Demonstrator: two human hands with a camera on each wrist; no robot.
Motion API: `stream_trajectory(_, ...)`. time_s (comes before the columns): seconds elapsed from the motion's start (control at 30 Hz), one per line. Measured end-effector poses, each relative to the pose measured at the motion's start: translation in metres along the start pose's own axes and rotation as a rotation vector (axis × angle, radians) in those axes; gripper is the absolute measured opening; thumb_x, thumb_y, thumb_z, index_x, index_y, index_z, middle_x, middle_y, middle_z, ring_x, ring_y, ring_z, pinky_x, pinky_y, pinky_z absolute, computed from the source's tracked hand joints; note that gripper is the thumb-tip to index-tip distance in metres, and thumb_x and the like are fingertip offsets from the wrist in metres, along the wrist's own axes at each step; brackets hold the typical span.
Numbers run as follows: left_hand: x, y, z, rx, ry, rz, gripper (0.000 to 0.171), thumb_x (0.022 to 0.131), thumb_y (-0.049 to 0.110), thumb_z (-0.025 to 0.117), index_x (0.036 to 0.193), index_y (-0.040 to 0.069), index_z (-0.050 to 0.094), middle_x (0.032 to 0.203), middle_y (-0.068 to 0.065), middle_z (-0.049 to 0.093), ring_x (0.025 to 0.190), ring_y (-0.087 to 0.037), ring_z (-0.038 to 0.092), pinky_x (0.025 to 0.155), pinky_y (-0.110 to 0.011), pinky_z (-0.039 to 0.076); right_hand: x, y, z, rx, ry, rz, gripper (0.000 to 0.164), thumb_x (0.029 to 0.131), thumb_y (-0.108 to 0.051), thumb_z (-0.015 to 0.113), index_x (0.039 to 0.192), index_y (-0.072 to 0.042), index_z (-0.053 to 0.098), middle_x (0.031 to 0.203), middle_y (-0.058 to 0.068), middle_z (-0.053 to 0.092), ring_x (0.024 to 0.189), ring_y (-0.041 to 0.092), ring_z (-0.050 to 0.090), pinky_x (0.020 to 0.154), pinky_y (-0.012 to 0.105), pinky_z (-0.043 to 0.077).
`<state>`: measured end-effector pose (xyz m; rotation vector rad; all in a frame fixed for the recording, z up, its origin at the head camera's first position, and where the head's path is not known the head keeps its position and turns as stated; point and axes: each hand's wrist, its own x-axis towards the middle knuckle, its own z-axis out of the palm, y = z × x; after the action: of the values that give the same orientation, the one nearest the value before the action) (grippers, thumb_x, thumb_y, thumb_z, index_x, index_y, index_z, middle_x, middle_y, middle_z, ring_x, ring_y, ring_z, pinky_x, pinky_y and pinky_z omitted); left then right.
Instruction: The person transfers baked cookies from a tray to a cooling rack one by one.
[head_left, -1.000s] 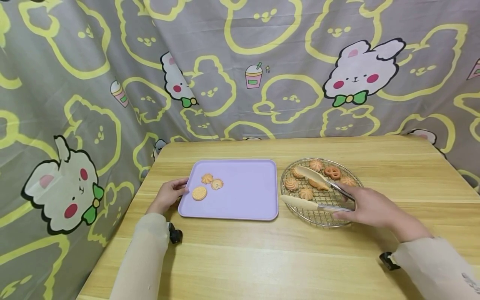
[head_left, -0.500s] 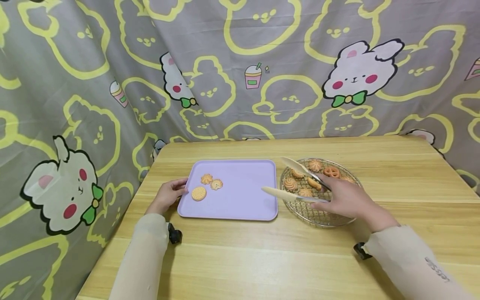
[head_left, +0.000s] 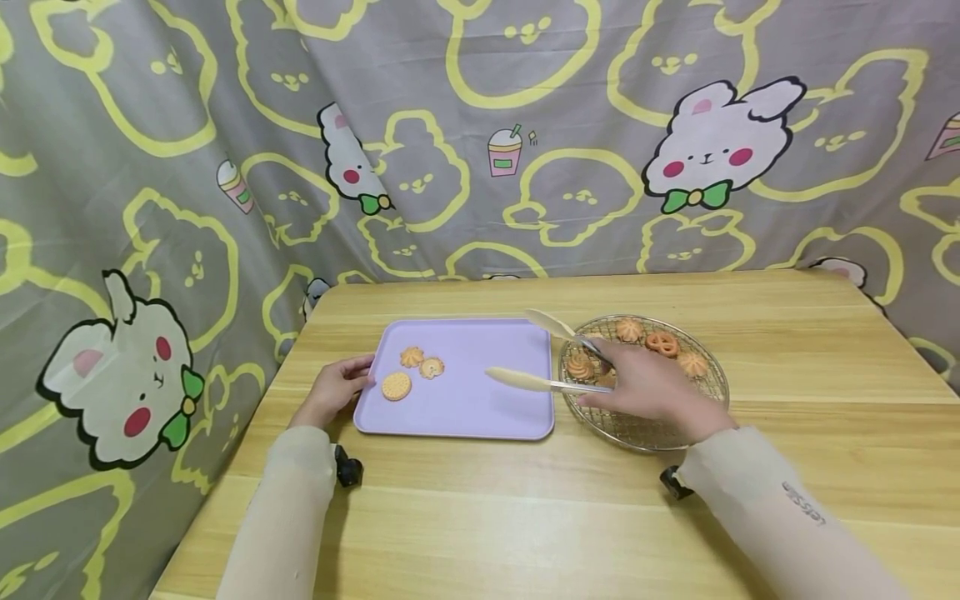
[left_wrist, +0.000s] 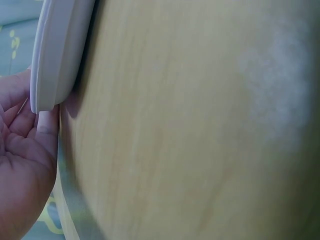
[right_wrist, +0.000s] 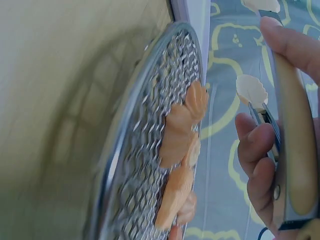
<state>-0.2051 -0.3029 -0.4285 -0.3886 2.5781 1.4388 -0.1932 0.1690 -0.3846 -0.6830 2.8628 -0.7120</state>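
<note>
**Spread Tongs Held Beside a Purple Tray of Cookies**

We see the right hand [head_left: 648, 383] gripping a pair of tongs [head_left: 521, 381], with its fingers curled around the arms. The tongs have two shiny metal arms and cream tips shaped a bit like leaves. The arms are spread wide apart, and the tips point away from the right hand, toward the left one. In the head view, one tip is over the tray [head_left: 480, 417] and the other is by its far right corner.

The left hand [head_left: 333, 390] pinches the near-side edge of that tray, which is flat, light purple and round at the corners. Near the left hand we see three golden cookies on it: a round cookie [head_left: 397, 386] with little dots, and two small wavy ones that look like flowers.

Under the right hand is a round wire rack [head_left: 637, 435] with a silver rim. On it we spot a brown pretzel cookie [head_left: 662, 344], a swirly cookie [head_left: 580, 366] and some ridged ones like little stars. The hand hides part of the pile. Everything sits on a yellow wood table [head_left: 480, 517].
</note>
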Motion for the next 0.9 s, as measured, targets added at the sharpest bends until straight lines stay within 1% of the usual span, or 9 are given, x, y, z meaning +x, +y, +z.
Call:
stream_trajectory(0.1,0.000,0.000,0.000,0.002,0.002,0.001,0.046,0.096,0.007,0.057,0.140,0.007,0.048,0.136,-0.016,0.051,0.116,-0.026,0.051,0.088,-0.032,0.046,0.006,-0.006,0.003,-0.003,-0.015,-0.004,0.091,0.074,-0.055,0.075,0.145,-0.009,0.039,0.095,0.000,0.060,0.053,0.013,0.043,0.046,0.031,0.037)
stream_trajectory(0.2,0.000,0.000,0.000,-0.003,0.004,0.002,0.045,0.095,0.006,0.058,0.140,0.007,0.049,0.136,-0.015,0.051,0.115,-0.026,0.051,0.086,-0.030,0.046,0.013,-0.011,0.007,-0.017,-0.016,-0.024,0.091,0.073,-0.056,0.075,0.143,-0.009,0.041,0.090,0.000,0.059,0.054,0.013,0.043,0.048,0.031,0.038)
stream_trajectory(0.27,0.000,-0.001,0.001,-0.006,0.002,0.006,0.045,0.095,0.006,0.058,0.140,0.007,0.049,0.135,-0.015,0.052,0.115,-0.026,0.051,0.085,-0.029,0.046,0.017,-0.015,0.009,-0.024,-0.012,-0.037,0.086,0.073,-0.057,0.075,0.138,-0.010,0.046,0.086,0.000,0.059,0.056,0.013,0.044,0.050,0.031,0.038)
stream_trajectory(0.3,0.000,-0.001,0.001,-0.007,0.001,0.006,0.045,0.095,0.006,0.058,0.140,0.007,0.049,0.135,-0.015,0.052,0.115,-0.026,0.052,0.084,-0.028,0.046,0.019,-0.017,0.010,-0.026,-0.011,-0.041,0.086,0.072,-0.057,0.075,0.138,-0.011,0.046,0.085,-0.001,0.058,0.057,0.013,0.044,0.051,0.031,0.038)
stream_trajectory(0.4,0.000,-0.001,0.001,-0.005,0.002,0.009,0.045,0.095,0.006,0.058,0.140,0.006,0.049,0.134,-0.016,0.052,0.114,-0.026,0.052,0.083,-0.028,0.047,0.024,-0.023,0.014,-0.020,-0.010,-0.043,0.089,0.072,-0.058,0.075,0.140,-0.009,0.045,0.085,-0.001,0.058,0.061,0.013,0.047,0.054,0.031,0.040)
stream_trajectory(0.53,0.000,0.000,-0.001,-0.008,0.003,0.003,0.045,0.096,0.007,0.057,0.140,0.007,0.048,0.135,-0.016,0.052,0.114,-0.025,0.051,0.084,-0.029,0.047,0.031,-0.031,0.019,-0.031,-0.024,-0.037,0.100,0.072,-0.059,0.074,0.147,-0.005,0.036,0.093,0.001,0.061,0.067,0.015,0.051,0.057,0.033,0.043)
stream_trajectory(0.63,0.000,0.000,-0.001,-0.008,-0.002,0.003,0.046,0.096,0.007,0.057,0.141,0.007,0.048,0.136,-0.016,0.051,0.115,-0.026,0.051,0.085,-0.030,0.047,0.036,-0.037,0.024,-0.055,-0.036,-0.043,0.100,0.073,-0.061,0.073,0.146,-0.004,0.036,0.097,0.003,0.063,0.073,0.016,0.055,0.062,0.036,0.047)
stream_trajectory(0.77,0.000,-0.001,-0.001,-0.005,-0.004,0.009,0.045,0.096,0.006,0.057,0.140,0.006,0.048,0.135,-0.016,0.052,0.116,-0.026,0.051,0.089,-0.033,0.046,0.043,-0.044,0.030,-0.088,-0.045,-0.069,0.097,0.073,-0.061,0.072,0.145,-0.005,0.039,0.099,0.003,0.064,0.080,0.018,0.056,0.068,0.039,0.048)
stream_trajectory(0.9,0.000,-0.001,-0.001,-0.013,-0.008,0.020,0.046,0.096,0.005,0.057,0.140,0.006,0.048,0.133,-0.017,0.052,0.118,-0.027,0.050,0.093,-0.036,0.045,0.050,-0.051,0.035,-0.090,-0.059,-0.081,0.096,0.073,-0.060,0.072,0.144,-0.004,0.040,0.097,0.003,0.063,0.080,0.018,0.056,0.068,0.040,0.048)
